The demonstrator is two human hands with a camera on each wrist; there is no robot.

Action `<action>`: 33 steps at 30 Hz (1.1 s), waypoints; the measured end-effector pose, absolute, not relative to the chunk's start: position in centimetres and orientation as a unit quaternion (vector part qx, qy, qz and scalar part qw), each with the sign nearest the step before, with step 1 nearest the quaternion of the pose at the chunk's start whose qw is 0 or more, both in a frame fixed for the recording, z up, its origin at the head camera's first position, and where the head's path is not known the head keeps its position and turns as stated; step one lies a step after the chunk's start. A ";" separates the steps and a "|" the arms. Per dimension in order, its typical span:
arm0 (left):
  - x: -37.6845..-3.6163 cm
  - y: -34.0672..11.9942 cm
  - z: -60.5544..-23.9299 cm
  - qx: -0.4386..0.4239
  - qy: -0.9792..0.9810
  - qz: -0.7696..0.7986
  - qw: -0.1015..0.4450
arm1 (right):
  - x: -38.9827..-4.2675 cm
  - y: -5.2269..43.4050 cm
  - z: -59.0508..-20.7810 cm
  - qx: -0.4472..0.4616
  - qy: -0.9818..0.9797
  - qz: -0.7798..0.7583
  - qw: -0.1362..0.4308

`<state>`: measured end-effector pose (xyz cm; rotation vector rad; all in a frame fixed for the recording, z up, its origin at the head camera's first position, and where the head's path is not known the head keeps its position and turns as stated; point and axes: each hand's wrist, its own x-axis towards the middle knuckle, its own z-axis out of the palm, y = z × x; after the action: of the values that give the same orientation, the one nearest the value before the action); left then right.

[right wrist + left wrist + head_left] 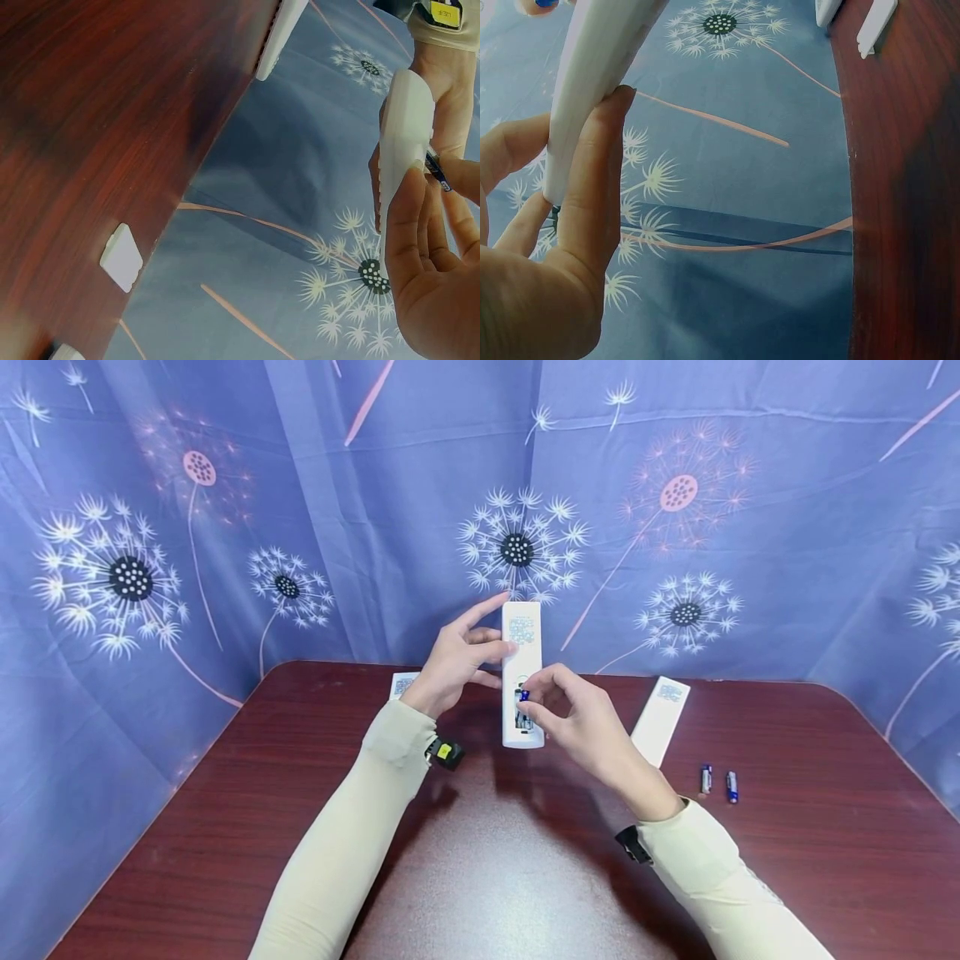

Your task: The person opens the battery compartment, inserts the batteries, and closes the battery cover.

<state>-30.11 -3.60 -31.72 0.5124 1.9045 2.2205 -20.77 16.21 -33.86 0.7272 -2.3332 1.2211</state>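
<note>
Left remote [402,683]: white, printed back up, at the far edge of the table [187,827], left of the middle; mostly behind the left hand [453,660], so the state of its compartment cannot be told.
Left hand's fingers: holding the held remote [522,660] by its side, one finger stretched up along it.
Held remote: white, back toward the wearer, near upright, raised off the table before the middle of the far edge.
Battery compartment [523,722]: in the lower end of the held remote, uncovered; whether a battery already sits inside is too small to tell.
Loose cover [121,259]: small white piece, presumably this compartment's, on the table near the edge along the curtain [420,493].
Blue battery [524,696]: at the compartment, tilted, partly standing out.
Right hand's [573,710] fingers: narrow, pinching the blue battery.
Right remote [662,718]: white, printed back up, reaching the far edge, right of the middle; near end hidden.
Loose batteries: first battery [707,779] and second battery [732,787], side by side, apart, between the right remote and the table's right edge.
Done: cover off, blue battery at the compartment.
Left, by judgement: finishing with the blue battery, going in or coming out cannot be told; then perhaps refitting the cover.
</note>
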 end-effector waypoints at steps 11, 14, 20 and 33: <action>-30.1 -3.5 -31.7 0.173 0.637 0.746 0.085 | -20.8 16.1 -34.0 0.244 -0.836 0.432 0.235; -30.0 -3.5 -31.7 0.174 0.637 0.746 0.085 | -20.9 16.1 -34.1 0.244 -0.834 0.436 0.236; -30.0 -3.5 -31.6 0.176 0.634 0.749 0.085 | -21.2 16.2 -34.4 0.228 -0.827 0.460 0.229; -29.5 -3.0 -31.4 0.186 0.634 0.745 0.091 | -21.4 16.1 -34.5 0.136 -0.771 0.615 0.094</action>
<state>-29.50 -3.02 -31.43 0.5536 1.8836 2.2132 -21.38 16.06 -34.51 0.4036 -2.2878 1.8228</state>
